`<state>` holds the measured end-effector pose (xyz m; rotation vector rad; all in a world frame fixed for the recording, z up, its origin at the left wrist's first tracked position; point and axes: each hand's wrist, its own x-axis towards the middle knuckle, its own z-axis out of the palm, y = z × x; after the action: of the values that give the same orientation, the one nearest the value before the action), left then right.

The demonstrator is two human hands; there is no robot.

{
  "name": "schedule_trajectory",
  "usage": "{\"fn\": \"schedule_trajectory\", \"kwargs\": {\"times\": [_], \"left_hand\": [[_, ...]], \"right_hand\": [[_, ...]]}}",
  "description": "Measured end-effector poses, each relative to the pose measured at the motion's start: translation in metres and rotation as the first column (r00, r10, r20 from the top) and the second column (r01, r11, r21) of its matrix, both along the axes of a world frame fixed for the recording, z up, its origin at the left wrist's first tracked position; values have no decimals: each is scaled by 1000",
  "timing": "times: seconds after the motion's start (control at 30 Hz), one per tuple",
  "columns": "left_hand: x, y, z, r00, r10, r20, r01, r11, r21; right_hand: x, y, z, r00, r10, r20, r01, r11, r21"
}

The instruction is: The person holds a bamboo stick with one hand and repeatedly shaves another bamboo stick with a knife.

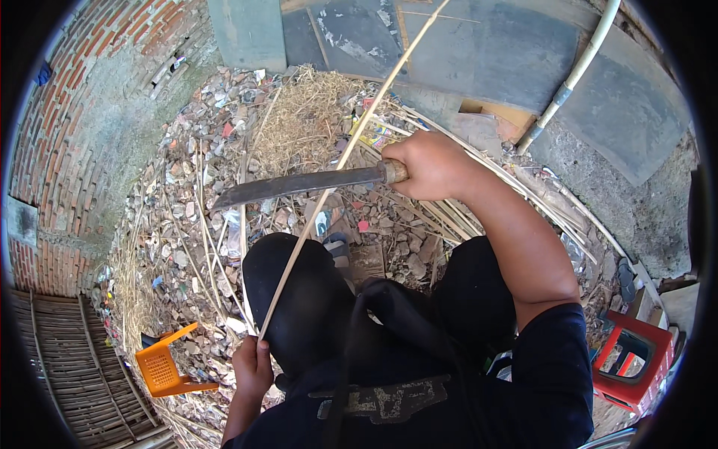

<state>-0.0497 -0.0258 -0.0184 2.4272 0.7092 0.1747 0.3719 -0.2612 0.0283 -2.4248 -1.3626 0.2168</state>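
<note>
In my right hand (428, 166) is the wooden handle of a machete (299, 185), its long dark blade pointing left. The blade crosses a thin pale bamboo strip (357, 133); whether the two touch I cannot tell. My left hand (253, 365), low at the left beside my knee, is closed round the strip's near end. From there the strip slants up past my left thigh to the top of the view. Both my knees are bent, in dark trousers.
Rubble and litter (176, 224) cover the ground, with dry straw (303, 112) ahead. More bamboo strips (456, 217) lie at the right. An orange plastic chair (158, 368) is at the left, a red stool (636, 359) at the right. Brick wall (75, 142) stands left; a pipe (572, 78) leans right.
</note>
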Motion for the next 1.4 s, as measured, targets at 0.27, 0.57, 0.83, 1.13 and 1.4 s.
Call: {"fn": "schedule_trajectory", "kwargs": {"times": [0.27, 0.57, 0.83, 1.13, 1.4], "left_hand": [[4, -3, -8, 999, 9, 31, -11, 999, 45], [8, -1, -14, 1000, 24, 1, -24, 996, 86], [9, 0, -24, 998, 52, 17, -54, 991, 121], [20, -3, -12, 999, 46, -1, -46, 983, 179], [23, -8, -4, 999, 51, -1, -50, 986, 161]], "right_hand": [[-16, 14, 8, 998, 60, -26, -61, 997, -39], [-11, 26, -6, 993, 18, -120, -6, 996, 92], [-11, 38, 6, 991, 66, -115, -69, 998, -16], [-14, 49, 5, 985, 131, -111, -140, 987, -77], [-32, 55, 7, 990, 100, -95, -104, 994, -40]]}}
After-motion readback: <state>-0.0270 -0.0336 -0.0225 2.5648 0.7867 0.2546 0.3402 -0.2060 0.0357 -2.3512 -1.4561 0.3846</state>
